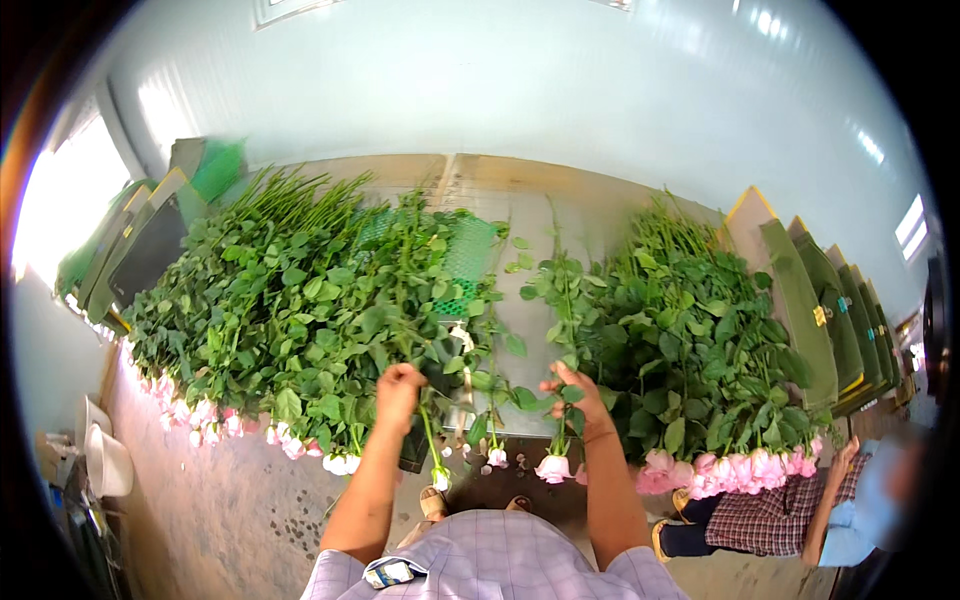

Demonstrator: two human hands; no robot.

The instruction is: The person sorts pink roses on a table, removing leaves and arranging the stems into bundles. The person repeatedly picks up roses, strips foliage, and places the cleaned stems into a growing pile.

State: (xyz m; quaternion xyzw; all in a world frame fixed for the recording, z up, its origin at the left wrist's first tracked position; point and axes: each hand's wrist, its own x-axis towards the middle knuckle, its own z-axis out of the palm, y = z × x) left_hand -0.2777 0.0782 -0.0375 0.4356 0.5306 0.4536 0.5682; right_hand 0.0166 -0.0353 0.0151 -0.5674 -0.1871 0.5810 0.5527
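Note:
My left hand (399, 390) is closed at the near edge of the left heap of roses (290, 290). Its fingers pinch a rose stem, and a pale rose head (441, 479) hangs below it over the table edge. My right hand (580, 393) is closed round the stem of a pink rose (553, 468) at the inner side of the right heap of roses (690, 340). That rose's leafy stem runs away from me over the grey metal table (533, 375). Between my hands lies another stem with a small pink rose (497, 457). Leaves partly cover my fingers.
Green plastic netting (470, 255) lies mid-table. Green padded boards (800, 300) stand at the right end, more (150, 240) at the left. A person in a checked garment (765, 515) sits at lower right. White buckets (107, 460) stand at far left.

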